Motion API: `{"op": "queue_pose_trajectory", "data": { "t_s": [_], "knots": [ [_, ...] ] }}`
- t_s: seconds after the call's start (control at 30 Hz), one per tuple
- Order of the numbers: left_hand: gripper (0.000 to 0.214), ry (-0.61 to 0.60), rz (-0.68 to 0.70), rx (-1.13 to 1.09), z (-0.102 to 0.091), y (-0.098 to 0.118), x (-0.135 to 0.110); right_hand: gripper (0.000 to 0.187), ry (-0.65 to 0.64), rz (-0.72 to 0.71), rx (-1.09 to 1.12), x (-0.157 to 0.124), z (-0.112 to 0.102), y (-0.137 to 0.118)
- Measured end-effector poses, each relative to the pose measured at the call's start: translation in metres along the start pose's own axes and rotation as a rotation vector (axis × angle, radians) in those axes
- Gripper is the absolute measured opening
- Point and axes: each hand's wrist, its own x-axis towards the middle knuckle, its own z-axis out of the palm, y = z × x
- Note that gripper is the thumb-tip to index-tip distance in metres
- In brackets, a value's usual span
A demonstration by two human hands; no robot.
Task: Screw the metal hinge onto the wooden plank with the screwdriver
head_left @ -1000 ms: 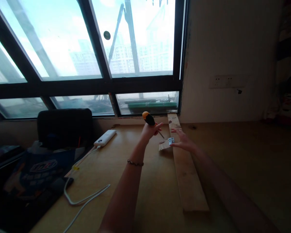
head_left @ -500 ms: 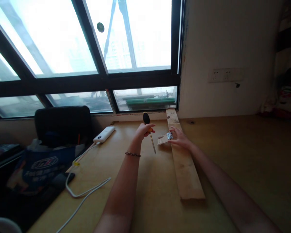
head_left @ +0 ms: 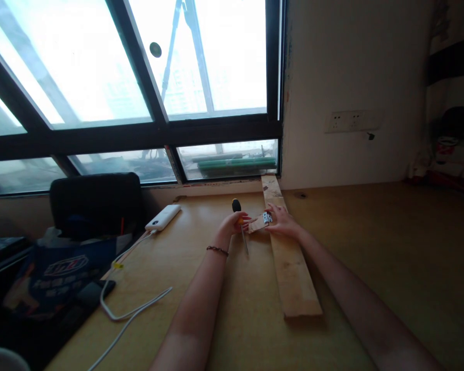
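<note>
My left hand [head_left: 232, 224] is closed round a screwdriver [head_left: 236, 205] with a black and yellow handle. Its metal shaft slants down toward the table, and the fingertips are at the left end of a small wood piece [head_left: 257, 224]. My right hand [head_left: 285, 222] grips a silver hinge [head_left: 267, 217], thumb and fingers on either side of it. The hinge lies at the right end of the small piece, over a long wooden board [head_left: 296, 278]. Whether screws sit in the hinge is too small to tell.
The board runs lengthwise over the wooden table [head_left: 371, 257] toward the window [head_left: 224, 62]. At the left are a white power bank [head_left: 163, 217] with a white cable [head_left: 129, 314], a black chair [head_left: 95, 201] and a blue bag [head_left: 62, 273]. A wall socket [head_left: 346, 121] is behind.
My left hand, with the screwdriver, has moved right and slightly nearer, up to the small wood piece. My right hand keeps its hold on the hinge. The view has shifted slightly.
</note>
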Motion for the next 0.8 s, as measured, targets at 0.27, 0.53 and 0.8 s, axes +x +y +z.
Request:
{"op": "queue_pose_trajectory", "data": {
  "t_s": [0.27,0.53,0.8],
  "knots": [
    [0.013,-0.184,-0.148,-0.158,0.008,0.008,-0.007,0.094,-0.034,0.033,-0.021,0.006,0.004,0.007],
    [0.017,-0.209,-0.137,-0.156,0.005,0.014,-0.009,0.098,-0.026,0.055,-0.077,0.015,0.006,0.008],
    [0.016,-0.159,-0.097,-0.1,0.01,0.019,-0.014,0.081,0.019,0.102,-0.062,0.015,0.003,0.006]
  ]
}}
